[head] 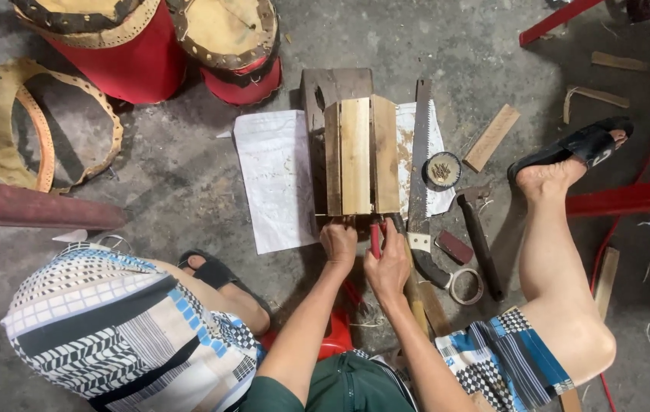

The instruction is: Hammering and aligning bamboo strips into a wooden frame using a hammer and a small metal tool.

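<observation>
Down low: the person is sitting close to the concrete floor (172, 175), knees spread, so both hands are reaching the work between them.
Wooden slats (355, 156): three pale strips are lying side by side on a dark wooden block (336, 84), running far to near, with their near ends at the hands.
Left hand (338, 243): fingers are curling down onto the near ends of the slats, seemingly pressing them to keep them steady.
Right hand (387, 263): it is closing round a red-handled tool (375, 238), tip pointing at the slat ends; how tight the grip is, I cannot tell.
Paper (275, 179): white sheets are lying under the block, likely catching dust.
Right side: a handsaw (419, 172), a round tin of nails (442, 169) and a hammer (479, 233) are lying within reach.
Far left: red drums (134, 53) are standing apart.
</observation>
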